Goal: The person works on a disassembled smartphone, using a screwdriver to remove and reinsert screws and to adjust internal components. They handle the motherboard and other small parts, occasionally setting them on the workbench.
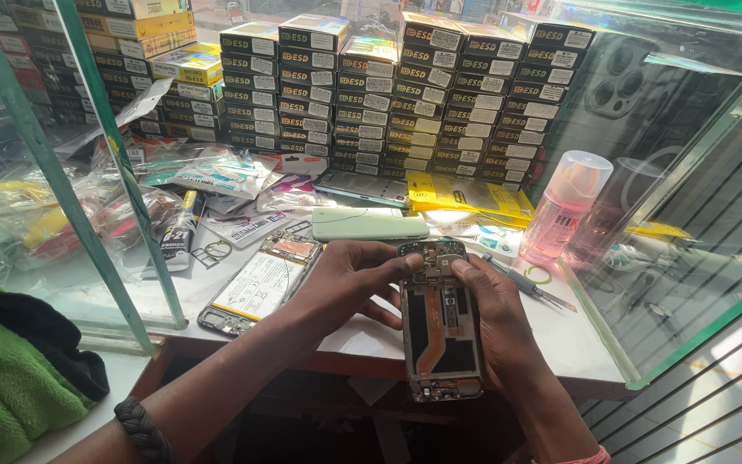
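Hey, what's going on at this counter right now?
A person holds an opened phone with both hands over the counter edge. The right hand cradles its side, and the left hand presses fingers at the top end. A second opened phone lies to the left, a pale green back cover behind, a pink bottle and tweezers to the right.

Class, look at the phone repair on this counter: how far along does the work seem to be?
Done: the opened phone has its back off, showing the orange ribbon cable; a pale green cover lies apart. In hand: the left hand and right hand grip the phone, thumbs at its top board. Left: a second opened phone lies beside it, and nothing is closed up.
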